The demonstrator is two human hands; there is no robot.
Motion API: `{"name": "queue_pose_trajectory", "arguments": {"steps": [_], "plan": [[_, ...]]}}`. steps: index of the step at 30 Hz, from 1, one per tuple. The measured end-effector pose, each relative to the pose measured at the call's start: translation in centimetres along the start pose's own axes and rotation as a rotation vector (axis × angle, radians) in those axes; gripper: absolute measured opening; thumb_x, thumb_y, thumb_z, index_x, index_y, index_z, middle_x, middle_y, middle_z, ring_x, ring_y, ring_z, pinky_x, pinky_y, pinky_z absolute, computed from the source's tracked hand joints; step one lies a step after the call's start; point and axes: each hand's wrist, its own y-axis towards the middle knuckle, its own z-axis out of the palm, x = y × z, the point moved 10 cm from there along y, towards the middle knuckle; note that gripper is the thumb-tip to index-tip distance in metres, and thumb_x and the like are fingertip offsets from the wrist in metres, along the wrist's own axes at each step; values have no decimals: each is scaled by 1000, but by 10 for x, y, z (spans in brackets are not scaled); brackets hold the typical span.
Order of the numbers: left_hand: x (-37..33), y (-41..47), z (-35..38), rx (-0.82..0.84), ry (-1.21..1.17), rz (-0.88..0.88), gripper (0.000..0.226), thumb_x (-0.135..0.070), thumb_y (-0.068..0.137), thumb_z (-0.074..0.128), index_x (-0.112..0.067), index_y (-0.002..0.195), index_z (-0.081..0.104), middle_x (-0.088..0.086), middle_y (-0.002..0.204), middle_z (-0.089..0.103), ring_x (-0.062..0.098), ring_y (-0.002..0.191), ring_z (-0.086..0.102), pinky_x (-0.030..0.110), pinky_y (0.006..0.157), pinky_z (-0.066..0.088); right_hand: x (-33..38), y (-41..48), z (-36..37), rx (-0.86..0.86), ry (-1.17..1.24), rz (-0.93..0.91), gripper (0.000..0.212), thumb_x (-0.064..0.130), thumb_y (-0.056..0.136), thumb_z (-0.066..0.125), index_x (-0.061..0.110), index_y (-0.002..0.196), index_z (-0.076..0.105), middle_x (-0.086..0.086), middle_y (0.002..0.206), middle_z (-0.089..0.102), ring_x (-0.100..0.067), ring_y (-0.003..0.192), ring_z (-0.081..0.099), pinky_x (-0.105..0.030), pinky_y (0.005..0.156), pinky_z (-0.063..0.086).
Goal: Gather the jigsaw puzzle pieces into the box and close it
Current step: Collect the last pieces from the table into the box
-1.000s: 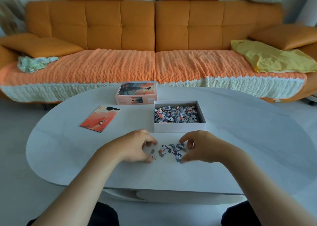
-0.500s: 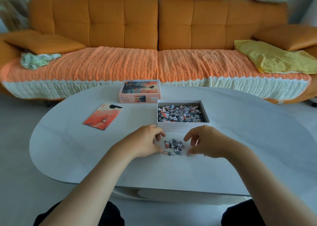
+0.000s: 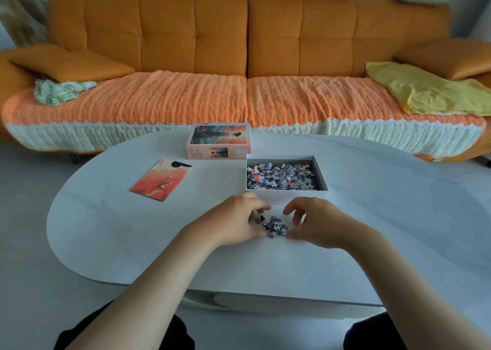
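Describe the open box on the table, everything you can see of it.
The open box is a shallow white rectangular tray, cardboard by its look, with no lid on. It sits flat on the white table, just past both hands and to the right of the printed lid, near it but apart. Loose puzzle pieces in grey, white and orange cover its floor in a low heap below the rim. Neither hand clearly touches it.

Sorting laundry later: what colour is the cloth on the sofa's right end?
Yellow cloth, plain, seen in the head view.
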Motion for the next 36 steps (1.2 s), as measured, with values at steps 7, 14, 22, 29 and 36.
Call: {"name": "queue_pose_trajectory", "arguments": {"steps": [7, 14, 22, 29, 36], "plan": [[-5, 0, 10, 39, 39, -24, 46, -35, 84, 72, -27, 128, 62, -5, 104, 46, 11, 97, 50, 31, 91, 44, 24, 8, 9, -6, -62, -78, 38, 35, 77, 78, 31, 114, 69, -2, 101, 61, -21, 87, 61, -25, 68, 52], [-3, 3, 3, -9, -4, -54, 31, -32, 79, 78, -22, 108, 70, -4, 101, 52, 11, 90, 55, 26, 82, 47, 22, 12, 7, -42, -8, -21, 22, 25, 73, 79, 27, 95, 75, 7, 66, 62, -12, 59, 61, -11, 39, 35], [1, 4, 3, -18, -111, -102, 16, -22, 77, 79, -25, 90, 70, -13, 83, 60, 3, 77, 58, 13, 65, 43, 23, 17, 10, -50, -4, -35, 12, 21, 75, 74, 27, 84, 72, 4, 79, 70, -17, 72, 67, -25, 54, 53], [1, 10, -24, -149, -300, -117, 18, -15, 77, 79, -29, 78, 69, -12, 73, 67, -1, 64, 59, 18, 63, 49, 33, 12, -24, -139, 173, -102, 10, 18, 78, 78, 24, 79, 71, 3, 73, 69, -12, 52, 68, -30, 63, 57], [-6, 42, -65, -431, -349, -41, 18, -12, 81, 76, -28, 86, 70, -15, 81, 69, -3, 73, 61, 16, 69, 49, 35, 29, -79, -504, 237, -183, 16, 13, 75, 79, 21, 88, 74, 12, 71, 64, -10, 58, 61, -18, 58, 48]]}}
